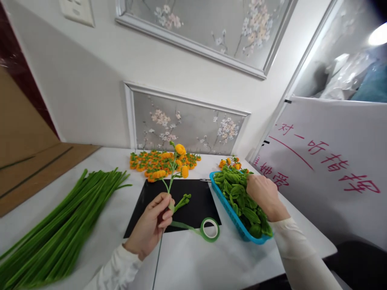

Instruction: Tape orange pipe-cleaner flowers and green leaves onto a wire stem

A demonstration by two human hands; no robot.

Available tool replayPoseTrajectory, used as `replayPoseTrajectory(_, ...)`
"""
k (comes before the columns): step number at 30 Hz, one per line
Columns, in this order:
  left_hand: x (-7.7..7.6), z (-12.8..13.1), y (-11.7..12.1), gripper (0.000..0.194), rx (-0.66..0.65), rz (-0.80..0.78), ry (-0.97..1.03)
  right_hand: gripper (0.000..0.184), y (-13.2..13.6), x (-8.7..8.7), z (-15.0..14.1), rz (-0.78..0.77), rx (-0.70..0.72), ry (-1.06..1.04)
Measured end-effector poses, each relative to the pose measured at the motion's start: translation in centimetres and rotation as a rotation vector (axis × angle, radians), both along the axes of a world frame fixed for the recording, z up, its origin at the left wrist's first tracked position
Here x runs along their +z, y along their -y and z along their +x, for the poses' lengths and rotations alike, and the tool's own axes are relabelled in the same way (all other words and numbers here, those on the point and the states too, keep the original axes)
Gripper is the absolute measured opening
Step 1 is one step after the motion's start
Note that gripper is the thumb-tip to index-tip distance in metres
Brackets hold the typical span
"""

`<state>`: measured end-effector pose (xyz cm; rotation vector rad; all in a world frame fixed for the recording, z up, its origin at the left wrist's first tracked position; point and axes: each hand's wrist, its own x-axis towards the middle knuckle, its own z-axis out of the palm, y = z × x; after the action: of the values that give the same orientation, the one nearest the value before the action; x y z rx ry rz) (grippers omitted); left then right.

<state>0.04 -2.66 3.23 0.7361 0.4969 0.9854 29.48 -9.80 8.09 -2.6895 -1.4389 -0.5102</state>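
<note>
My left hand (152,225) is shut on an artificial flower stem (169,187) with several orange blooms (180,150) at its top. Green tape (184,226) runs from that hand to a tape roll (209,230) standing at the black mat's edge. Over a blue basket (229,213) heaped with fuzzy green leaves (238,189), my right hand (263,196) reaches in among them. Its fingers are curled, and their tips and whatever they hold are hidden. Beside my left hand, a small bunch of budded green stems (183,202) lies on the black mat (199,201).
Long green stems (66,221) are piled on the white table (193,266) at left. Many orange flower heads (163,163) lie at the back, with a few more orange flowers (230,163) behind the basket. A whiteboard (326,173) with red writing stands at right.
</note>
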Motion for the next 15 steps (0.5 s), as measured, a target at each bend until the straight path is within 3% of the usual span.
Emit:
replayPoseTrajectory(3, -0.2, 0.0, 0.2, 0.015, -0.031, 0.026, 0.019, 0.028, 0.3, -0.2, 0.5, 0.161, -0.021, 0.049)
replayPoseTrajectory(7, -0.5, 0.0, 0.2, 0.015, -0.069, 0.054, 0.023, 0.025, 0.2, 0.3, 0.2, 0.644, 0.126, -0.022)
replayPoseTrajectory(9, -0.5, 0.0, 0.3, 0.015, -0.081, 0.081, 0.016, 0.023, -0.2, 0.6, -1.7, 0.888, 0.303, -0.272)
replayPoseTrajectory(11, -0.3, 0.0, 0.5, 0.015, -0.086, 0.123, 0.002, 0.023, -0.8, 0.7, -4.9, 1.018, 0.540, -0.686)
replayPoseTrajectory(13, -0.1, -0.1, 0.6, 0.015, -0.076, 0.164, -0.016, 0.014, -1.6, 0.3, -8.8, 1.001, 0.793, -1.061)
replayPoseTrajectory(15, 0.1, -0.1, 0.7, 0.016, -0.051, 0.188, -0.029, 0.010, -2.4, -0.4, -12.3, 0.975, 0.902, -1.267)
